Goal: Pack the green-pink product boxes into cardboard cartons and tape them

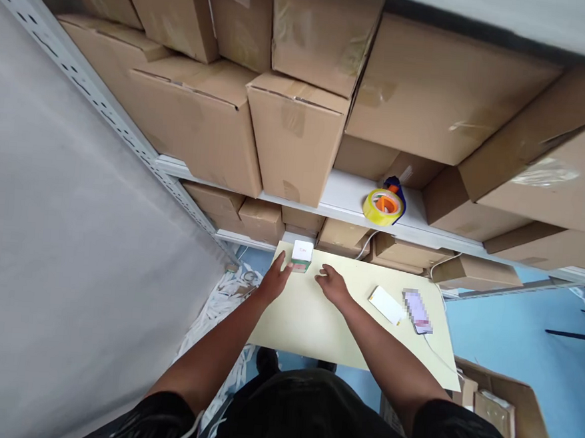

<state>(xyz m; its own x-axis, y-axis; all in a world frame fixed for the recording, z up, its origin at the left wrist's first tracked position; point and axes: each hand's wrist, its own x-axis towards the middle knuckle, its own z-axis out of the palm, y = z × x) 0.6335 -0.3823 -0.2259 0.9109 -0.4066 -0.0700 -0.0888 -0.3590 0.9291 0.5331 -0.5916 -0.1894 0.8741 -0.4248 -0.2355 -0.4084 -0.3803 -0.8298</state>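
Note:
A small box (pixel 302 252) with a white top and a green and reddish side stands near the back left of the pale yellow table (pixel 310 323). My left hand (pixel 275 281) is just left of it, fingers apart, with the thumb by the box's front corner; whether it touches cannot be told. To the right of the box, my right hand (pixel 334 286) is held over the table, thumb and fingers apart, nothing between them. Farther right lie a flat white box (pixel 386 306) and a phone (pixel 417 312) with a blurred screen and a cable attached.
Shelves packed with cardboard boxes (pixel 295 139) rise behind the table. On the lower shelf edge sits a tape dispenser (pixel 384 204) with yellow tape. A grey wall (pixel 80 244) stands left, with paper strips (pixel 215 317) on the floor. An open carton (pixel 527 412) is at the lower right.

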